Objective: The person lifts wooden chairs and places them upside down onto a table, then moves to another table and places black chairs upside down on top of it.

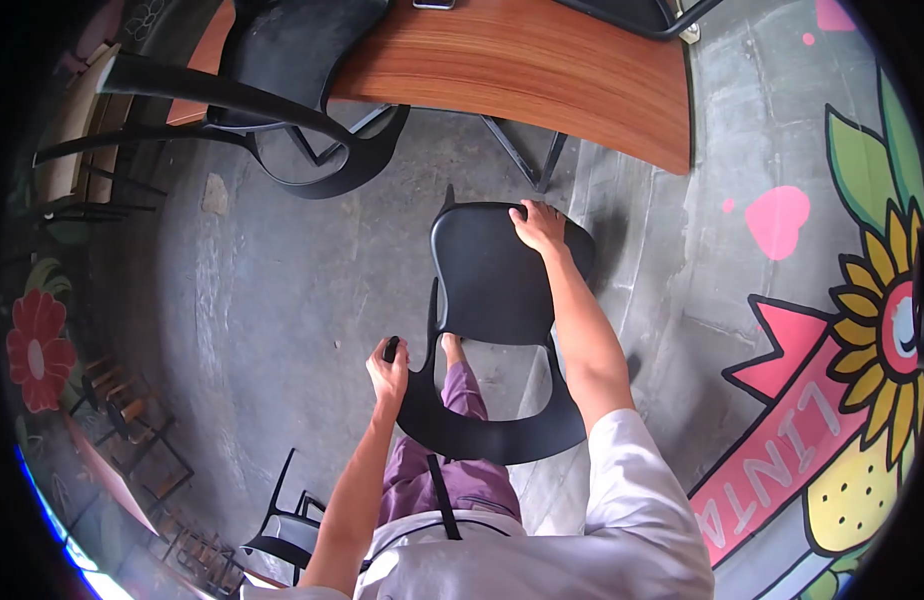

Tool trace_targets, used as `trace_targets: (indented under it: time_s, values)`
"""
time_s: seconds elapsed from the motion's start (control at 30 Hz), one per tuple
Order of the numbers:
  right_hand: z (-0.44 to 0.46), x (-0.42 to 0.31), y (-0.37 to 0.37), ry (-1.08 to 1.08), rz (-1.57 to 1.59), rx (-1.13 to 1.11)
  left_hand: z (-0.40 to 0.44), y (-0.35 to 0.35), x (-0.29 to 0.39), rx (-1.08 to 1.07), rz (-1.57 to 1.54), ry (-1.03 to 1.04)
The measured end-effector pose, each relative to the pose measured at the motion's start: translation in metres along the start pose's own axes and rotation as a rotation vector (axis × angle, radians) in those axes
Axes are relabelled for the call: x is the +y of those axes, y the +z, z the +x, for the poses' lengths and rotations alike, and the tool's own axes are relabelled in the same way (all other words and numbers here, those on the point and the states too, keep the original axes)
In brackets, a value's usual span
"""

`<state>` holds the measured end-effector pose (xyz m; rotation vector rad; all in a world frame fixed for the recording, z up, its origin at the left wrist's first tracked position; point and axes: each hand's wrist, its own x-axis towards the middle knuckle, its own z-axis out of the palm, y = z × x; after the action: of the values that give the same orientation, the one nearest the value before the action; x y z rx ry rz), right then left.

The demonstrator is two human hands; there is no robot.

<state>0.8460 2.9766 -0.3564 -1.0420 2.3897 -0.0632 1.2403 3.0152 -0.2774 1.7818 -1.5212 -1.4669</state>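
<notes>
A black chair (492,275) stands or is held in front of my body, its open-framed backrest (492,438) towards me. My right hand (542,226) is bent over the far edge of the seat, fingers curled onto it. My left hand (387,374) is closed beside the left side of the backrest. A small black rounded end (391,348) pokes out at its thumb; whether it belongs to the chair I cannot tell. My bare foot (452,346) shows through the gap in the backrest.
A wooden-topped table (522,65) lies ahead, with another black chair (292,60) at its left, its long legs jutting left. A further black chair (287,535) stands at lower left. Painted flowers and a lettered ribbon (782,440) cover the right side.
</notes>
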Motion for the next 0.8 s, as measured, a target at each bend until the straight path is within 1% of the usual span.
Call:
trace_targets:
  time_s: [0.03, 0.1, 0.13, 0.2, 0.27, 0.47, 0.53, 0.67, 0.8]
  values:
    - [0.002, -0.006, -0.004, -0.001, 0.004, -0.003, 0.001, 0.002, 0.001, 0.005, -0.009, -0.007]
    - [0.006, -0.017, -0.005, -0.001, -0.188, -0.103, 0.005, 0.003, 0.002, -0.008, -0.012, -0.04]
    - [0.007, -0.019, -0.004, 0.013, -0.204, -0.114, 0.007, 0.001, 0.001, -0.03, 0.029, -0.036]
    - [0.001, -0.02, -0.003, 0.003, -0.194, -0.057, 0.009, 0.003, -0.004, -0.013, 0.046, -0.033]
    - [-0.006, -0.021, -0.007, 0.007, -0.195, -0.064, 0.007, 0.002, -0.013, 0.001, 0.075, -0.019]
    - [-0.034, -0.024, -0.02, 0.072, -0.209, -0.136, -0.013, -0.01, -0.011, 0.01, 0.072, 0.035]
    - [-0.053, -0.028, -0.024, 0.056, -0.196, -0.086, -0.025, -0.022, -0.01, -0.002, 0.083, 0.015]
    - [-0.102, -0.04, -0.041, 0.018, -0.187, 0.06, -0.047, -0.049, -0.029, -0.025, 0.024, 0.123]
    - [-0.175, -0.058, -0.067, 0.004, -0.142, 0.196, -0.082, -0.081, -0.041, -0.037, -0.036, 0.196]
